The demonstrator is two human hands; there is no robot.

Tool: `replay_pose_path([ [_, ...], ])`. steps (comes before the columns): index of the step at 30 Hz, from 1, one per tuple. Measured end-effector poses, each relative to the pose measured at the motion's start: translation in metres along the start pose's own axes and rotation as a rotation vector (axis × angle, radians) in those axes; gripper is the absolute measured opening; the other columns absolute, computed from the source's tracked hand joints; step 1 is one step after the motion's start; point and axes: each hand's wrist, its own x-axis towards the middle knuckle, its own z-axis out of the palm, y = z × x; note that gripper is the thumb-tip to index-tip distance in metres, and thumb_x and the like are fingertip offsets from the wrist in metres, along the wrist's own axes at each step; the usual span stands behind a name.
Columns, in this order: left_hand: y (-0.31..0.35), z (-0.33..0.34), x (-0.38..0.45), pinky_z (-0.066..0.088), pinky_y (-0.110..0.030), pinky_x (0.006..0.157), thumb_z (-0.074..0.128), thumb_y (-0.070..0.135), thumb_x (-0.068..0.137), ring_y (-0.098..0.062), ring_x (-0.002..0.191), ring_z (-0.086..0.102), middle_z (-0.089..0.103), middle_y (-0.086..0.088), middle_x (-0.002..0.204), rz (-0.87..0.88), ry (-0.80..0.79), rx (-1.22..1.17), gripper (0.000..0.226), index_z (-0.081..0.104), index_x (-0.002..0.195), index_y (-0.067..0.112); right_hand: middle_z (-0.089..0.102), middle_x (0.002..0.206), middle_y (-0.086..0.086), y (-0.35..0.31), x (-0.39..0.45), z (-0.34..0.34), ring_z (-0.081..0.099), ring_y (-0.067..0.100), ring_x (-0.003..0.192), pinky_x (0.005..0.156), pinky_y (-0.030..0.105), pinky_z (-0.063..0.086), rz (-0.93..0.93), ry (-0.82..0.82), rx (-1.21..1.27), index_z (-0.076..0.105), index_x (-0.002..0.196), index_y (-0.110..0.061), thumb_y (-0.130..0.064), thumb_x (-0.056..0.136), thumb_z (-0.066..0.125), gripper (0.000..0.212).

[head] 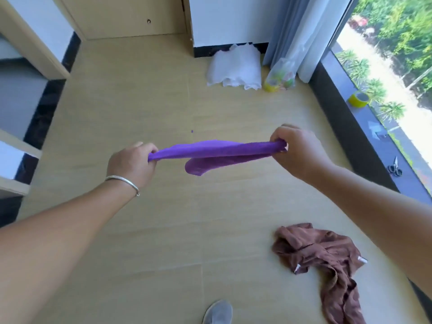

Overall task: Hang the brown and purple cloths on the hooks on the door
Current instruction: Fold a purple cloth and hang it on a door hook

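Two hands hold a soft purple cloth (217, 152) stretched between them in the air above the beige tiled floor (163, 101). The left hand (133, 163), with a thin silver bangle (124, 181) at its wrist, pinches one end; the right hand (297, 153) has its fingers curled round the other end. A loose fold of the cloth droops between the hands. Below the right hand and forearm, a crumpled brown cloth (327, 260) lies on the floor. Beyond the right hand, a white bundle of thin fabric (236, 66) sits against the wall, with a clear plastic bag (280, 76) just beside it. Further right of that hand, a yellow tape roll (358, 99) and scissors (395, 168) rest on the dark window sill (364, 141)
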Motion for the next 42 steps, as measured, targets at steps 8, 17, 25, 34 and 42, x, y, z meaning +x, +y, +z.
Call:
replay_pose_path([
  [8, -0.046, 0.105, -0.171, 0.036, -0.034, 0.061, 0.066, 0.007, 0.078, -0.039, 0.069, 0.06, 0.058, -0.01, 0.08, -0.104, -0.338, 0.12, 0.022, 0.074, 0.09, 0.022, 0.062, 0.079, 0.0, 0.05, -0.167, 0.166, 0.055, 0.029, 0.082, 0.067, 0.034, 0.044, -0.058, -0.497, -0.163, 0.056, 0.069, -0.02, -0.024, 0.079, 0.07, 0.018],
  [17, -0.082, 0.239, -0.362, 0.039, -0.037, 0.072, 0.066, 0.008, 0.08, -0.033, 0.082, 0.061, 0.065, -0.006, 0.09, -0.131, -0.686, 0.035, 0.005, 0.07, 0.08, 0.012, 0.061, 0.101, -0.003, 0.077, -0.353, 0.291, 0.053, 0.022, 0.104, 0.08, 0.032, 0.039, -0.036, -0.925, -0.376, 0.064, 0.097, -0.024, -0.052, 0.085, 0.051, 0.033],
  [25, -0.08, 0.253, -0.392, 0.036, -0.033, 0.071, 0.043, 0.018, 0.092, -0.028, 0.094, 0.058, 0.069, -0.001, 0.096, -0.129, -0.876, 0.107, 0.02, 0.051, 0.108, 0.027, 0.063, 0.098, -0.005, 0.054, -0.366, 0.301, 0.053, 0.02, 0.102, 0.077, 0.032, 0.036, 0.086, -1.018, -0.486, 0.068, 0.093, -0.023, -0.044, 0.085, 0.045, 0.033],
  [34, -0.08, 0.159, -0.226, 0.039, -0.03, 0.057, 0.046, 0.014, 0.083, -0.028, 0.081, 0.063, 0.062, -0.001, 0.082, -0.12, -0.75, 0.161, 0.008, 0.05, 0.087, 0.019, 0.064, 0.105, -0.004, 0.019, -0.197, 0.212, 0.058, 0.021, 0.101, 0.08, 0.034, 0.039, 0.092, -0.752, -0.69, 0.063, 0.1, -0.028, -0.02, 0.09, 0.04, 0.026],
  [42, -0.072, -0.001, -0.082, 0.037, -0.032, 0.061, 0.041, 0.017, 0.093, -0.034, 0.079, 0.057, 0.066, -0.005, 0.084, -0.229, -0.086, -0.184, 0.022, 0.061, 0.094, 0.024, 0.066, 0.104, -0.003, -0.042, -0.033, 0.075, 0.057, 0.026, 0.103, 0.079, 0.032, 0.039, 0.12, -0.185, -0.403, 0.064, 0.099, -0.021, -0.014, 0.089, 0.046, 0.022],
])
